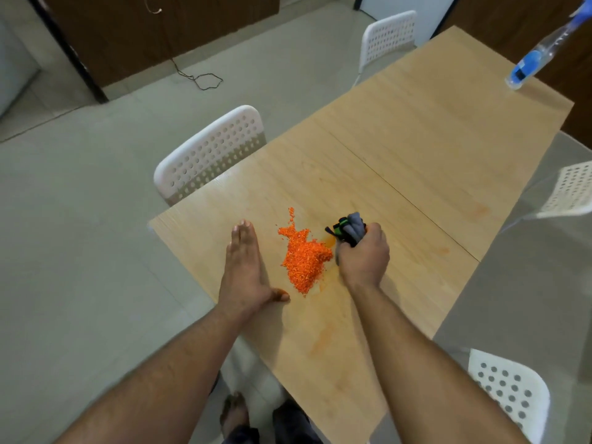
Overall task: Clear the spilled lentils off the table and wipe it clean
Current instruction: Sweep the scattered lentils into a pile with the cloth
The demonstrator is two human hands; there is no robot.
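A heap of orange lentils [303, 257] lies on the light wooden table [416, 149] near its left edge. My left hand [245, 267] stands on edge with straight, closed fingers at the table's left edge, left of the heap, holding nothing. On the heap's right side, my right hand [363, 256] is shut on a bunched grey, black and green cloth [349, 229] that pokes out above the fist and touches the table. Faint orange smears [323, 341] mark the wood nearer to me.
White perforated chairs stand at the left edge [208, 155], the far end [387, 35] and the right [509, 389]. A clear bottle with a blue label [528, 64] stands at the table's far right corner. A thin black cable [205, 81] lies on the floor.
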